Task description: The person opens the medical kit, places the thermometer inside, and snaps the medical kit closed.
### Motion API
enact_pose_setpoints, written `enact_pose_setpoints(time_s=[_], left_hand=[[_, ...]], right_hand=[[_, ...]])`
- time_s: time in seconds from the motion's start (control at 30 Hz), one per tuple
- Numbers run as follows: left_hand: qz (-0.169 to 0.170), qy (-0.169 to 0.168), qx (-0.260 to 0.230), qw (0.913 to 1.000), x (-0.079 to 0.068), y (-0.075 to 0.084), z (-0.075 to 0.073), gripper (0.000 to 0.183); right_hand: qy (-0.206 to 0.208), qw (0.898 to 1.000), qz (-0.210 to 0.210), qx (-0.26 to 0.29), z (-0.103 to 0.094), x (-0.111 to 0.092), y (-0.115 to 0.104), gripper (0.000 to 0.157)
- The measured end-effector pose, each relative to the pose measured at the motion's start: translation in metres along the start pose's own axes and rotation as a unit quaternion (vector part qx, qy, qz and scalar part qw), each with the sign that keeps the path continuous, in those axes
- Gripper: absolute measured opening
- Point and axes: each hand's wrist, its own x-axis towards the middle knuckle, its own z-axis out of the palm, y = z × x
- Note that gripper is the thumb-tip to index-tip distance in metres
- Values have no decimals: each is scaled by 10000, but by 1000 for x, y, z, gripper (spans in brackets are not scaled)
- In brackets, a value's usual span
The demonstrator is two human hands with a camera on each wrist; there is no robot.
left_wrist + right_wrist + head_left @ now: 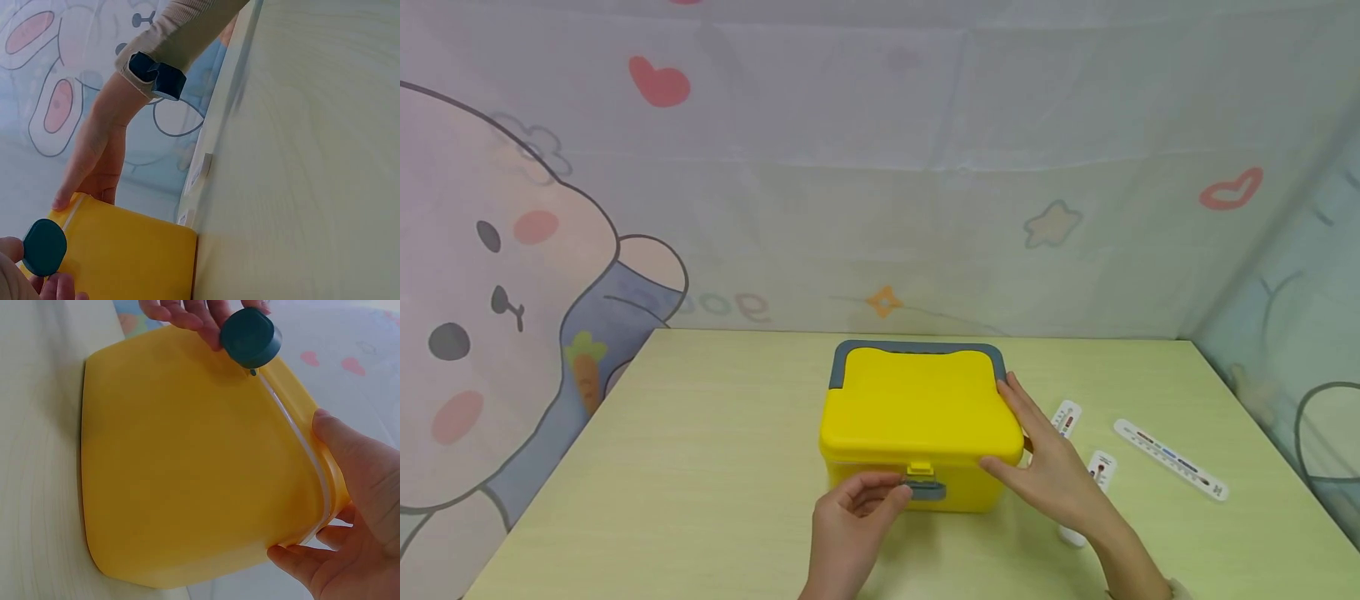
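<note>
Crosswise, yellow box [917, 408], latch [929, 492] on near side

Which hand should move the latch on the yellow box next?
Probably the left hand: it pinches the dark latch in front, while the right hand is busy holding the yellow lid at its side.

I've got a pale yellow-green table [715, 433] on my feed, faint grain running through it, and there's the yellow box [921, 400] standing upright on it! Off the box's right side I count three flat white strips with printed markings: the rear strip [1065, 418] near the box, the front strip [1102, 468] partly hidden, and the outer strip [1171, 460] lying slantwise, farthest from the box.
</note>
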Motion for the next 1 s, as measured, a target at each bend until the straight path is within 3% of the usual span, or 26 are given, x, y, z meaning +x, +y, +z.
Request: enact_pose_setpoints(time_s=[0.2, 0.4, 1.0], left_hand=[[99, -129, 102, 9998, 0, -6, -3, 32], [-30, -234, 162, 9996, 1, -10, -4, 34], [55, -219, 233, 9995, 6, -19, -2, 30]], right_hand=[[13, 10000, -46, -18, -1, 0, -1, 86], [-25, 10000, -7, 12, -2, 0, -4, 86], [50, 10000, -56, 63, -1, 0, -1, 85]])
